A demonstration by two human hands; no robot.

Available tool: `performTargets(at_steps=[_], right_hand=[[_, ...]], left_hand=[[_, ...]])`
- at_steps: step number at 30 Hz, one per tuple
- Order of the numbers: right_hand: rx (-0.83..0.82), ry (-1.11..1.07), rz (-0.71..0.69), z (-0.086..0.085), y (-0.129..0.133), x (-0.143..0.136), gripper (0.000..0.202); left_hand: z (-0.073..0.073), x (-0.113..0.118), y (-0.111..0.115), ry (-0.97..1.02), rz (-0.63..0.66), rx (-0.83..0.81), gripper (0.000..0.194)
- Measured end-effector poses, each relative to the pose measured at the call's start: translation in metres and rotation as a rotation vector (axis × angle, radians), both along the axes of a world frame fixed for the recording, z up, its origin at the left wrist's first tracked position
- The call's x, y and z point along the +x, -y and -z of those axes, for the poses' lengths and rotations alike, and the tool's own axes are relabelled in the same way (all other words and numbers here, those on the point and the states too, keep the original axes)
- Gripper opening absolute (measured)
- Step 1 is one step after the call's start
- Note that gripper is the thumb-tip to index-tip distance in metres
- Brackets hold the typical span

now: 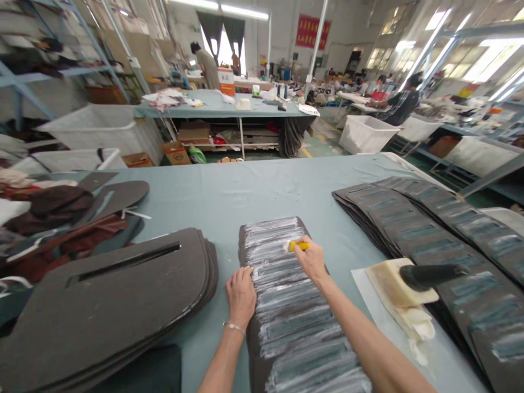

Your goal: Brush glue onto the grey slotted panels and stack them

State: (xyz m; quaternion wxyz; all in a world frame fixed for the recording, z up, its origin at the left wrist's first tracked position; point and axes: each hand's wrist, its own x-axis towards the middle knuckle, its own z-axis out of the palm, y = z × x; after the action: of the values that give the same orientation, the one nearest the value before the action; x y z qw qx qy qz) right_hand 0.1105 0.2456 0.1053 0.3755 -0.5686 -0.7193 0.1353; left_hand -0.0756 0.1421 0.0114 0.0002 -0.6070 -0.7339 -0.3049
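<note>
A long dark panel (295, 316) lies in front of me, with wet white streaks, like glue, brushed across its row of slots. My right hand (313, 261) is closed around a yellow-handled brush (299, 246), whose pale bristles touch the streaked surface near the panel's far end. At the panel's left edge rests my left hand (241, 295), its fingers laid on the border and holding nothing. To the right, a cream-coloured tub (393, 278) crusted with dried white residue has a black cylindrical piece (429, 276) sticking out of it.
On the left stands a stack of dark rounded panels (135, 295) with a long slot. Streaked slotted panels (409, 229) are piled at right. Brown fabric pieces (61, 213) lie at far left. Beyond the blue-grey table (196, 191) are white bins (364, 134) and people working.
</note>
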Motion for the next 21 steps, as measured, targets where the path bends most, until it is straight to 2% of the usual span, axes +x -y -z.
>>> performTargets(at_steps=[2,4,6,9,12,15,18,19,21], right_hand=[[-0.059,-0.056,-0.205,0.007,0.011,-0.030,0.017],[-0.118,-0.072,-0.261,0.015,0.017,-0.049,0.016],[-0.099,-0.057,-0.145,0.020,0.018,-0.047,0.016],[-0.024,-0.040,0.039,0.015,0.020,-0.021,0.015],[-0.043,-0.086,0.047,0.005,0.033,-0.008,0.015],[-0.082,-0.132,-0.125,0.006,0.059,-0.030,0.015],[-0.128,-0.155,-0.331,0.018,0.078,-0.055,0.016],[-0.146,-0.159,-0.344,0.022,0.078,-0.054,0.017],[-0.171,-0.167,-0.263,0.027,0.070,-0.032,0.018]], left_hand=[[0.001,0.001,0.001,0.004,0.004,0.009,0.031],[0.003,0.001,0.001,0.018,0.012,0.021,0.031],[0.004,-0.002,-0.001,0.062,0.018,0.021,0.032],[0.002,-0.012,-0.004,0.227,0.036,0.002,0.033],[-0.003,-0.019,0.004,0.371,0.060,0.023,0.033],[-0.004,-0.015,0.025,0.307,0.060,0.023,0.031],[0.001,-0.003,0.045,0.157,0.087,-0.026,0.028],[0.003,0.000,0.049,0.117,0.094,-0.031,0.028],[0.007,0.003,0.053,0.062,0.090,-0.021,0.029]])
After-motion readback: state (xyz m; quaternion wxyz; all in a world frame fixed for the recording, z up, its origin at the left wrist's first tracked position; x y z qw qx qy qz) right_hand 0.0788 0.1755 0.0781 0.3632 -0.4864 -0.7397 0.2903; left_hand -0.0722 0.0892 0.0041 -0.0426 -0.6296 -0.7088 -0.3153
